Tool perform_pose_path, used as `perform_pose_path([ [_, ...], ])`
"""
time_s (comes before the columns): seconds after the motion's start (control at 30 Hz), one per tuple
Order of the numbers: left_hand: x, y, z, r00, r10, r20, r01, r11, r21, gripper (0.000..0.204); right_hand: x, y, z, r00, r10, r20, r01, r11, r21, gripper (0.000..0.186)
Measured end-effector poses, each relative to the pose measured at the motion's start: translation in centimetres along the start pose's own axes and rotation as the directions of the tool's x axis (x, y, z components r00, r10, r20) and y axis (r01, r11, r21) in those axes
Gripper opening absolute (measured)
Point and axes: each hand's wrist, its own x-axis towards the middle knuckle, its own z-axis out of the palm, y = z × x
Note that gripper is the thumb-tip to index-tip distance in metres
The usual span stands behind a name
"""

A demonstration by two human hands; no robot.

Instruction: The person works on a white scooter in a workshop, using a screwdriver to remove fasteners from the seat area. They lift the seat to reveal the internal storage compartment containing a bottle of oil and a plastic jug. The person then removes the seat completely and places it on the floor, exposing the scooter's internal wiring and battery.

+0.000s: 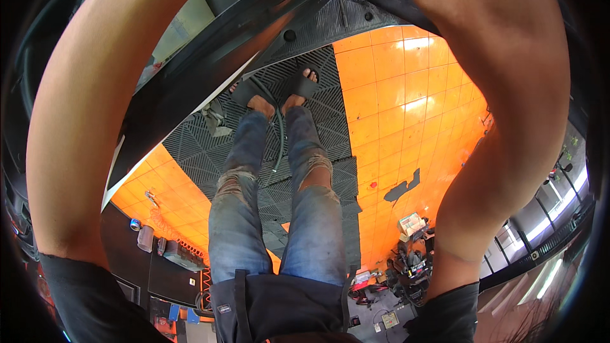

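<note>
Black ribbed car panel (210,63), dusty, bolt holes showing; both hands' fingers out of view

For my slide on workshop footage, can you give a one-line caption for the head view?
Both bare arms reach up to a dark panel overhead; below, torn jeans, sandals, black grid matting and orange tiles.

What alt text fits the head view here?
Fisheye view straight down: both bare forearms reach up to a dark car panel at the top edge, where the hands are out of frame. Below, legs in torn blue jeans and black sandals stand on a black grid mat beside orange floor tiles.
</note>
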Motion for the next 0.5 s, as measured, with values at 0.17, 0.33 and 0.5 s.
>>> perform_pose_path([
  [0.17,3.0,-0.4,3.0,0.999,0.032,-0.027,-0.031,0.997,0.068,0.034,-3.5,-1.0,-0.8,0.990,0.006,-0.138,0.006,0.996,0.085,0.043],
  [0.33,5.9,-3.6,5.5,0.968,0.216,-0.124,-0.201,0.972,0.125,0.029,-11.5,-4.8,-3.4,0.986,0.124,-0.115,-0.082,0.946,0.313,0.044],
  [0.5,5.7,-2.5,3.9,0.936,0.351,-0.018,-0.324,0.880,0.347,0.046,-22.8,-5.7,-0.2,0.942,0.333,0.041,-0.299,0.777,0.555,0.047],
])
